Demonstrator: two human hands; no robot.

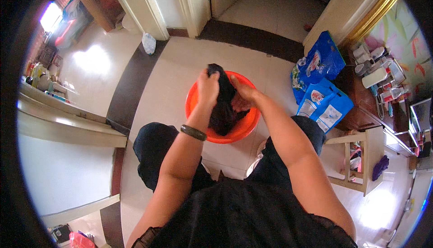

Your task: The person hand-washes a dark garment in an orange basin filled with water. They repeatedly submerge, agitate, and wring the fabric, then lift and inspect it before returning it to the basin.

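A bunched black cloth (223, 112) hangs into an orange-red plastic basin (248, 126) on the tiled floor, between my bent knees. Its upper end is gripped by my left hand (208, 85), above the basin's far left side; a dark bangle (193, 132) circles that wrist. On the cloth's right side is my right hand (244, 96), thumb raised and spread from the fingers, palm turned towards the fabric. Whether its fingertips touch the cloth is hard to tell. The cloth hides most of the basin's bottom.
Blue printed bags (321, 101) lean against a brown cabinet (355, 112) on the right. Nearer me stands a wooden stool (368, 167) with a purple cloth (380, 168) on it. A small white bag (149, 43) sits by the door frame (152, 14).
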